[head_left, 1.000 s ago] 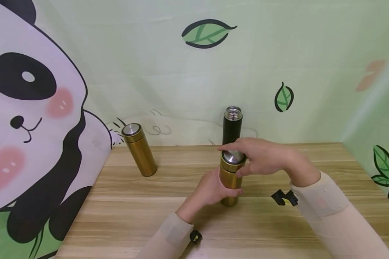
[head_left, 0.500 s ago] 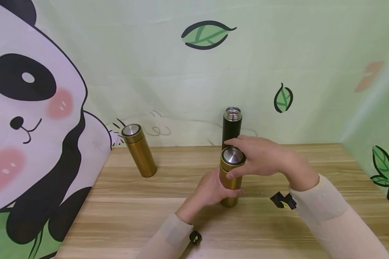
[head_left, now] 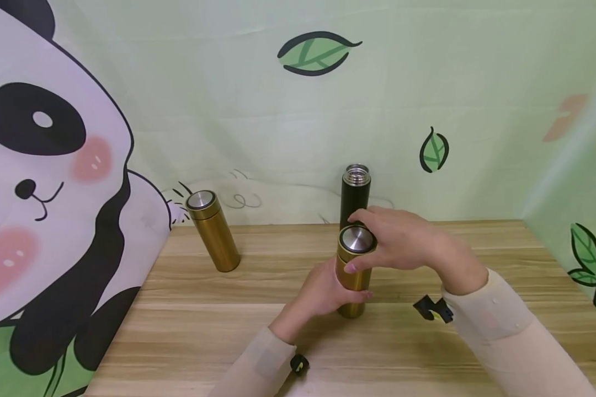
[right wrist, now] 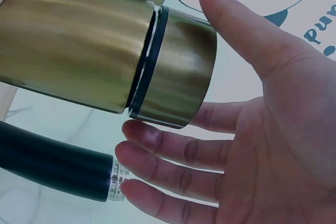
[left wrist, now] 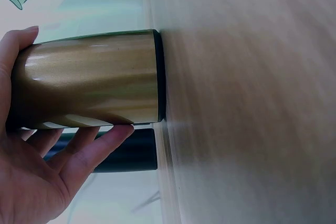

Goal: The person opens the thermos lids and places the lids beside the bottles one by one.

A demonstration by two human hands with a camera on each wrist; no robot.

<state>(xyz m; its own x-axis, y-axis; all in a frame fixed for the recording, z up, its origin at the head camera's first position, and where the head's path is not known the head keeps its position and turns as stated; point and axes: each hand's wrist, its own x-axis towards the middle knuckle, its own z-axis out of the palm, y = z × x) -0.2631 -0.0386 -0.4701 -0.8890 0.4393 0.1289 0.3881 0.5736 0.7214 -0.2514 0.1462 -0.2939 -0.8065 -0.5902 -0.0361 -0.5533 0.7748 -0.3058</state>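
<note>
Gold vacuum flask (head_left: 354, 280) is upright right of centre over the wood-grain tabletop (head_left: 179, 336); can't tell if its base touches the wood. Left hand (head_left: 323, 289) grips the body, fingers and thumb wrapped round it. Right hand (head_left: 399, 241) is at the top, around the cap (right wrist: 181, 66): thumb on the near side, fingers on the far side, extended and relaxed, not clenched. Can't tell how much they touch. Thin slit shows at the seam between cap and body in the right wrist view.

Black flask (head_left: 355, 197) stands just beyond, near the backdrop (head_left: 218, 110), threaded steel mouth exposed. Second gold flask (head_left: 214, 234) stands on the left, well apart from the other two, steel-topped cap on. Panda print (head_left: 106, 105) on the left, leaf prints (head_left: 319, 52) on the far side. Cream sleeves (head_left: 519, 342) on both arms; small black mount (head_left: 429, 309) by the right cuff, another by the left.
</note>
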